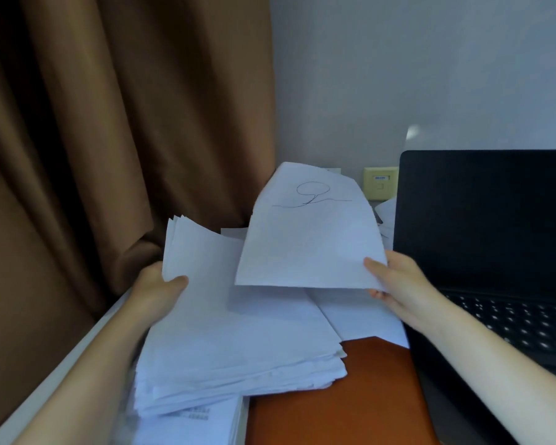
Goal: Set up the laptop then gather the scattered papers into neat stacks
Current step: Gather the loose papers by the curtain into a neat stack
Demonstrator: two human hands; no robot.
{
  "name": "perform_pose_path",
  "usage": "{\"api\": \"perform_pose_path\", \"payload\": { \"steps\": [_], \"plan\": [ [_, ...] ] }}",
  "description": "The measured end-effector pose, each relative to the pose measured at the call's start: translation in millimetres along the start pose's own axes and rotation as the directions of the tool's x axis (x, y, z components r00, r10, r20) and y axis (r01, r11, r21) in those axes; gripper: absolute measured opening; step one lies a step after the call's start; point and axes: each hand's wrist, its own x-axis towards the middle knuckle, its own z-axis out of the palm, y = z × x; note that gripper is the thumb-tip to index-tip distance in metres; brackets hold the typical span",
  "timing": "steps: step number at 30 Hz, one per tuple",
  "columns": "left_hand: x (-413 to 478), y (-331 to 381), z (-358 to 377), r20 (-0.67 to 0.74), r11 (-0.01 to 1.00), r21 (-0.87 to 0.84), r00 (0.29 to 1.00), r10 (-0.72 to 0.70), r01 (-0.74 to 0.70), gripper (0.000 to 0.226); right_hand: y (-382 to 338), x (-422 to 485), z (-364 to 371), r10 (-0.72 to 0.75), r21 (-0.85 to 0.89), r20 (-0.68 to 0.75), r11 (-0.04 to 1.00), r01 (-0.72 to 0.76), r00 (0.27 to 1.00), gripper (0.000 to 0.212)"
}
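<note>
My left hand grips the left edge of a thick stack of white papers, thumb on top, lifting that side. My right hand pinches the lower right corner of a single white sheet with a pen scribble near its top, held up over the stack. A black laptop stands open at the right, screen dark, keyboard partly hidden by my right forearm. More loose papers lie flat between the stack and the laptop.
An orange-brown desk surface shows in front of the stack. Printed sheets lie under the stack at the near edge. A brown curtain hangs at the left. A beige wall socket sits behind the papers.
</note>
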Motion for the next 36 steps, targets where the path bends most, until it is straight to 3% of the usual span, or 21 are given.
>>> {"api": "perform_pose_path", "payload": {
  "steps": [4, 9, 12, 14, 16, 18, 23, 24, 27, 31, 34, 36],
  "plan": [
    [3.5, -1.3, 4.8, -0.002, 0.999, 0.026, 0.999, -0.032, 0.032, 0.028, 9.6, -12.5, 9.0, 0.120, -0.043, 0.190, 0.993, -0.114, 0.975, 0.015],
    [1.1, 1.5, 9.2, 0.004, 0.998, 0.056, 1.000, -0.002, 0.001, 0.029, 6.2, -16.0, -1.3, 0.263, -0.259, 0.433, 0.952, -0.161, 0.862, 0.023],
    [0.3, 2.1, 9.1, 0.009, 0.998, 0.067, 1.000, -0.002, 0.002, 0.030, 0.9, -17.4, -4.7, 0.303, -0.284, 0.524, 0.943, -0.172, 0.796, 0.030],
    [-0.7, 3.2, 9.5, 0.012, 0.998, 0.067, 1.000, -0.002, 0.001, 0.031, 5.3, -16.7, 2.3, 0.256, -0.315, 0.465, 0.942, -0.112, 0.848, 0.030],
    [-1.6, 3.5, 10.5, 0.015, 0.998, 0.061, 1.000, -0.004, 0.003, 0.031, 15.0, -13.8, 11.8, 0.139, -0.359, 0.283, 0.933, -0.030, 0.949, 0.024],
    [-2.1, 2.6, 11.8, 0.021, 0.999, 0.050, 1.000, -0.008, 0.007, 0.030, 23.2, -10.7, 19.5, -0.004, -0.465, 0.184, 0.881, 0.090, 0.983, 0.017],
    [-0.4, 2.8, 17.1, 0.016, 0.999, -0.018, 0.999, -0.038, 0.038, 0.025, 28.1, -23.6, 40.9, -0.119, -0.605, 0.317, 0.738, 0.298, 0.941, 0.033],
    [-0.8, 3.3, 17.6, 0.015, 0.998, -0.032, 0.998, -0.053, 0.053, 0.025, 28.9, -27.9, 45.5, -0.133, -0.650, 0.335, 0.684, 0.331, 0.933, 0.034],
    [-2.1, 2.4, 18.4, 0.050, 0.999, -0.040, 0.998, -0.035, 0.037, 0.019, 27.6, -38.8, 56.9, -0.121, -0.829, 0.388, 0.387, 0.404, 0.913, 0.037],
    [-7.2, 3.9, 17.3, 0.061, 0.996, 0.041, 0.995, 0.077, -0.080, 0.026, 12.6, -24.9, 48.2, -0.135, -0.904, 0.388, 0.137, 0.405, 0.912, 0.034],
    [-5.6, 5.3, 16.7, 0.030, 0.994, 0.017, 0.994, 0.109, -0.109, 0.029, 8.6, -1.0, 30.7, -0.142, -0.944, 0.311, -0.162, 0.288, 0.940, 0.059],
    [-4.0, 3.7, 15.9, 0.015, 0.995, 0.006, 0.995, 0.103, -0.103, 0.030, 7.8, 10.9, 23.3, -0.133, -0.952, 0.261, -0.197, 0.232, 0.956, 0.073]
  ]
}}
